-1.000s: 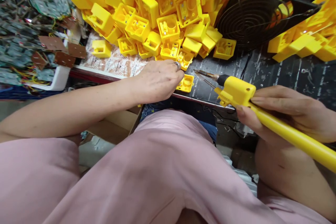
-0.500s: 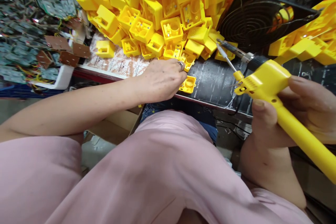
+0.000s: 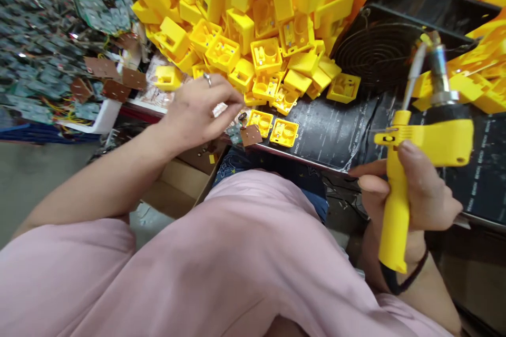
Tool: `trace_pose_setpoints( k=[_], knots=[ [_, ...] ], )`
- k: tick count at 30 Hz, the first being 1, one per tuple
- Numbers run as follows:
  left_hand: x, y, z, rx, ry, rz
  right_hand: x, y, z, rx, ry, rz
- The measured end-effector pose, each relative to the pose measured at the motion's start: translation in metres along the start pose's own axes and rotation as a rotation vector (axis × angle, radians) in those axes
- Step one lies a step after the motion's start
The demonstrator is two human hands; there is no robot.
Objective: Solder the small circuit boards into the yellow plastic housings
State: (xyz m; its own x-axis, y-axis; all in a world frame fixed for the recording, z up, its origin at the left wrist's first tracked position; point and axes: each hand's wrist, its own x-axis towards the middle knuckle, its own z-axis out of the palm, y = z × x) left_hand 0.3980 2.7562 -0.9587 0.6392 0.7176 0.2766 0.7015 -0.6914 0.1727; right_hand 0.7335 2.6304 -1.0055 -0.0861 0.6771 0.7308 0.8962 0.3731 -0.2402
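Observation:
My left hand [image 3: 201, 108] is at the front edge of the bench, thumb and index finger brought together at the top of a small circuit board [image 3: 252, 135] with a brown face and a black part. Just right of this board, two open yellow plastic housings [image 3: 284, 132] lie side by side. In my right hand [image 3: 422, 189] is a yellow soldering gun [image 3: 427, 142], gripped round its handle. Its metal tip and thin solder feed tube point up and away, in front of the black fan. A black cord leaves the handle's lower end.
Many yellow housings [image 3: 266, 56] are heaped at the back. A black fan [image 3: 375, 45] with a wire guard stands among them. Green circuit boards [image 3: 105, 13] pile up at the left, with several brown ones beside them. An open cardboard box [image 3: 177, 184] sits below the bench.
My left hand has moved left off the housings, revealing the second housing and the circuit board. My right hand has turned the soldering gun from a leftward slant to nearly upright.

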Motion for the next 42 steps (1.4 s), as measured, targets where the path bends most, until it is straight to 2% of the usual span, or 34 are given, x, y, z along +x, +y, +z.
trace_pose_setpoints(
  k=[2, 4, 8, 11, 12, 14, 15, 17, 18, 19, 20, 21, 22, 24, 25, 26, 28, 30, 32, 35, 37, 39, 42],
  knots=[
    [-0.017, -0.002, 0.012, -0.045, 0.042, 0.086, 0.004, 0.005, 0.003, -0.165, 0.034, -0.166],
    [-0.028, 0.003, 0.030, -0.041, 0.050, 0.196, 0.010, 0.009, 0.013, -0.210, 0.039, -0.243],
    [-0.029, 0.018, 0.065, 0.047, 0.067, 0.282, 0.024, 0.003, 0.043, -0.009, 0.031, -0.271],
    [-0.025, 0.015, 0.068, -0.026, 0.120, 0.376, 0.034, -0.008, 0.060, 0.003, -0.011, -0.258],
    [-0.026, 0.010, 0.061, -0.077, 0.134, 0.408, 0.037, -0.012, 0.064, -0.002, -0.022, -0.263],
    [-0.034, -0.007, 0.033, -0.191, 0.097, 0.415, 0.043, -0.018, 0.071, -0.012, -0.050, -0.306],
    [-0.040, -0.018, 0.014, -0.246, 0.039, 0.395, 0.046, -0.020, 0.074, -0.019, -0.065, -0.336],
    [-0.053, -0.041, -0.026, -0.318, -0.174, 0.331, 0.053, -0.023, 0.084, -0.036, -0.104, -0.385],
    [-0.057, -0.050, -0.042, -0.326, -0.265, 0.345, 0.056, -0.024, 0.089, -0.046, -0.119, -0.403],
    [-0.058, -0.055, -0.054, -0.286, -0.318, 0.348, 0.059, -0.026, 0.095, -0.057, -0.132, -0.415],
    [-0.055, -0.057, -0.059, -0.205, -0.316, 0.333, 0.062, -0.027, 0.100, -0.074, -0.138, -0.423],
    [-0.048, -0.054, -0.056, -0.091, -0.271, 0.293, 0.064, -0.029, 0.105, -0.092, -0.137, -0.429],
    [-0.037, -0.047, -0.047, 0.024, -0.157, 0.261, 0.066, -0.030, 0.107, -0.107, -0.125, -0.431],
    [-0.009, -0.026, -0.016, 0.160, -0.018, 0.170, 0.065, -0.030, 0.106, -0.113, -0.109, -0.410],
    [0.006, -0.015, 0.000, 0.198, 0.023, 0.149, 0.063, -0.028, 0.102, -0.094, -0.113, -0.394],
    [0.020, -0.005, 0.015, 0.230, 0.017, 0.154, 0.059, -0.026, 0.095, -0.059, -0.128, -0.379],
    [0.040, 0.005, 0.032, 0.261, 0.013, 0.175, 0.049, -0.018, 0.075, 0.023, -0.189, -0.364],
    [0.048, 0.002, 0.033, 0.223, -0.007, 0.234, 0.038, -0.009, 0.057, 0.082, -0.231, -0.347],
    [0.049, -0.007, 0.025, 0.140, -0.095, 0.383, 0.030, -0.001, 0.045, 0.127, -0.250, -0.300],
    [0.050, -0.016, 0.016, 0.122, -0.293, 0.706, 0.026, 0.005, 0.047, 0.214, -0.296, -0.242],
    [0.050, -0.014, 0.016, 0.179, -0.350, 0.809, 0.026, 0.006, 0.054, 0.255, -0.312, -0.245],
    [0.047, -0.006, 0.018, 0.211, -0.286, 0.723, 0.025, 0.005, 0.059, 0.274, -0.294, -0.235],
    [0.032, 0.017, 0.025, 0.239, -0.072, 0.376, 0.021, 0.005, 0.060, 0.271, -0.280, -0.196]
  ],
)
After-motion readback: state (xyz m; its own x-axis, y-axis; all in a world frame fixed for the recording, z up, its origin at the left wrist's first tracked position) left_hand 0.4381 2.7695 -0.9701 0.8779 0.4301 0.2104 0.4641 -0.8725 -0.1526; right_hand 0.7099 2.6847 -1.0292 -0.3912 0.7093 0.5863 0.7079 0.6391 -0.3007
